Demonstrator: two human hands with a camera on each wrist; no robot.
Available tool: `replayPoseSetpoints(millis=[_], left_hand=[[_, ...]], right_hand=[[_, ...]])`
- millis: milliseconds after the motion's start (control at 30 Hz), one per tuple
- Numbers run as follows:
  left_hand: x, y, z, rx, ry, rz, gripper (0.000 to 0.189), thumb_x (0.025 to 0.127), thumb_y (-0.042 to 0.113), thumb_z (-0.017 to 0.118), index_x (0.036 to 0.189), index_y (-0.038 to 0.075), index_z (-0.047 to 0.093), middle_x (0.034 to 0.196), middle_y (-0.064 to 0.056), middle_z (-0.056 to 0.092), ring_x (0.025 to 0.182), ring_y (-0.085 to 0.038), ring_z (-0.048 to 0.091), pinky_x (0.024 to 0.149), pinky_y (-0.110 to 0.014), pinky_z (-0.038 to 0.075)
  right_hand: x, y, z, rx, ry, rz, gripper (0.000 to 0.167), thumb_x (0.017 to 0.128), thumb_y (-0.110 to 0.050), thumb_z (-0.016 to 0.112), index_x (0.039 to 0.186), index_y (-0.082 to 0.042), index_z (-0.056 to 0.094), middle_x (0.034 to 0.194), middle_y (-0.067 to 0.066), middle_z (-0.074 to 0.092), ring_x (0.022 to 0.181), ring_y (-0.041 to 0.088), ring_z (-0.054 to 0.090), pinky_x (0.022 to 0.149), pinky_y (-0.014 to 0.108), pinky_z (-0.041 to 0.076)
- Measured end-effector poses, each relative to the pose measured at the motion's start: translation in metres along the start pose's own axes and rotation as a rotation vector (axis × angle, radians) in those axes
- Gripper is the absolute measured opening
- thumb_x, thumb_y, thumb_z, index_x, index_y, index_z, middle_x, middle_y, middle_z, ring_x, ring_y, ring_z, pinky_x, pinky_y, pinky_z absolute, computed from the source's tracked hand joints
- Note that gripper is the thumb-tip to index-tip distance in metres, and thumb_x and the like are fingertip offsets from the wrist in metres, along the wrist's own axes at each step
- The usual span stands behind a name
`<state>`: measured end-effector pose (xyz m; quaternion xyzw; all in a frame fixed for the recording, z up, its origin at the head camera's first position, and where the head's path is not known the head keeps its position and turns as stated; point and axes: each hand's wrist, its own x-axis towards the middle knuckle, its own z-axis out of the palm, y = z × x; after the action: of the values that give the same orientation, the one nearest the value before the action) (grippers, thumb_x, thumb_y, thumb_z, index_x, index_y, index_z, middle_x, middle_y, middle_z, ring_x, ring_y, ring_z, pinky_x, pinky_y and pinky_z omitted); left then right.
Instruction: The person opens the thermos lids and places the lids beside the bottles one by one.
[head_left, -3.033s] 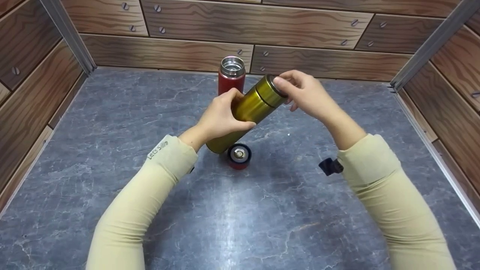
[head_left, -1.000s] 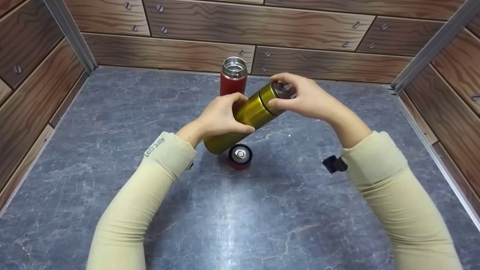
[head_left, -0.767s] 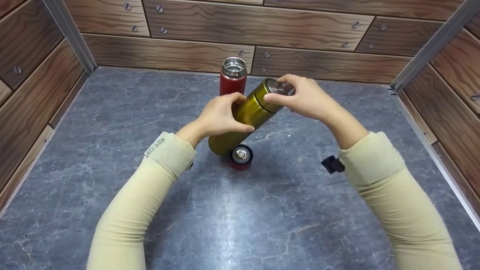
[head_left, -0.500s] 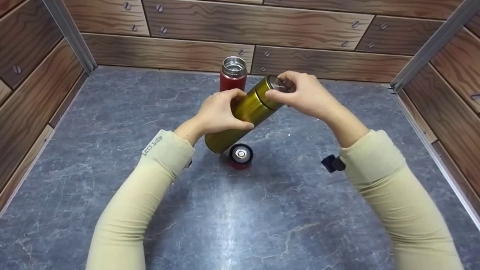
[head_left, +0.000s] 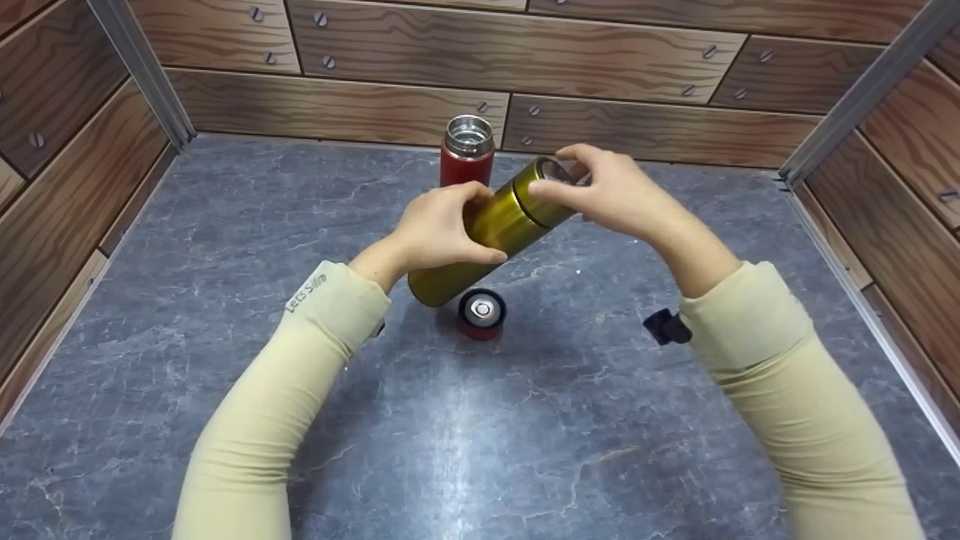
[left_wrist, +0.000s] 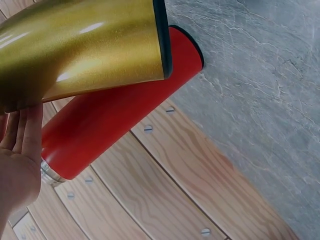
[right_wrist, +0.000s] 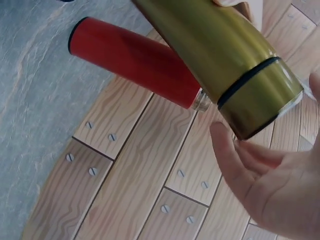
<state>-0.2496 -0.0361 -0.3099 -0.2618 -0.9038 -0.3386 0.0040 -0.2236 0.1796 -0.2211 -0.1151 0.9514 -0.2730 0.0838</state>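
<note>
My left hand (head_left: 442,225) grips the body of a gold thermos (head_left: 491,229) and holds it tilted over the table, base toward the lower left. At its upper right end, my right hand (head_left: 619,187) holds the gold lid (head_left: 529,180), thumb on the near side and fingers round the far side. A dark ring marks the seam between lid and body. In the left wrist view, the gold base (left_wrist: 115,45) overlaps the red thermos (left_wrist: 110,120). In the right wrist view, my fingers (right_wrist: 232,167) curve around the lid's end (right_wrist: 265,102).
Behind my left hand stands an uncapped red thermos (head_left: 466,165), steel mouth up. Its red lid (head_left: 481,328) lies upside down near the gold thermos's base. Wood-print walls (head_left: 637,124) close off the grey marbled table (head_left: 465,450) at the back and sides.
My right thumb and fingers have shifted round the gold lid, from fingertips near its top to a grip about its sides. The gold thermos has wobbled slightly; my left hand keeps its hold.
</note>
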Motion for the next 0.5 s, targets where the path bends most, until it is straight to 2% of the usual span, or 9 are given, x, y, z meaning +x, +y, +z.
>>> replayPoseSetpoints(millis=[133, 233, 333, 500], left_hand=[[0.0002, 0.0008, 0.0008, -0.005, -0.009, -0.001, 0.069, 0.063, 0.05, 0.078, 0.12, 0.018, 0.055, 0.107, 0.002, 0.063, 0.092, -0.014, 0.056, 0.086, -0.034, 0.045], [0.0001, 0.0012, 0.0009, -0.004, -0.014, 0.001, 0.069, 0.063, 0.05, 0.078, 0.119, 0.018, 0.055, 0.107, 0.002, 0.063, 0.092, -0.013, 0.056, 0.087, -0.033, 0.045], [0.0003, 0.001, 0.0007, -0.007, -0.01, 0.006, 0.068, 0.063, 0.05, 0.078, 0.118, 0.018, 0.055, 0.107, 0.002, 0.063, 0.092, -0.013, 0.056, 0.087, -0.033, 0.045], [0.0004, 0.0001, 0.0011, -0.015, -0.01, 0.007, 0.068, 0.063, 0.049, 0.079, 0.118, 0.018, 0.055, 0.108, 0.003, 0.064, 0.093, -0.012, 0.057, 0.088, -0.033, 0.045]], right_hand=[[-0.0003, -0.0025, 0.0017, -0.031, 0.044, 0.045, 0.074, 0.082, -0.062, 0.055, 0.129, -0.005, 0.049, 0.111, 0.017, 0.061, 0.08, 0.025, 0.063, 0.067, 0.03, 0.052], [0.0005, -0.0026, 0.0024, -0.023, 0.05, 0.031, 0.066, 0.084, -0.057, 0.057, 0.123, -0.004, 0.053, 0.106, 0.016, 0.063, 0.08, 0.023, 0.062, 0.067, 0.029, 0.052], [0.0014, -0.0018, 0.0019, -0.017, 0.049, -0.009, 0.061, 0.085, -0.049, 0.059, 0.123, -0.002, 0.053, 0.109, 0.017, 0.063, 0.09, 0.026, 0.061, 0.076, 0.034, 0.051], [0.0023, 0.0018, -0.0001, -0.005, 0.013, -0.141, 0.055, 0.083, -0.027, 0.064, 0.129, -0.001, 0.048, 0.116, 0.017, 0.058, 0.104, 0.028, 0.055, 0.092, 0.042, 0.045]])
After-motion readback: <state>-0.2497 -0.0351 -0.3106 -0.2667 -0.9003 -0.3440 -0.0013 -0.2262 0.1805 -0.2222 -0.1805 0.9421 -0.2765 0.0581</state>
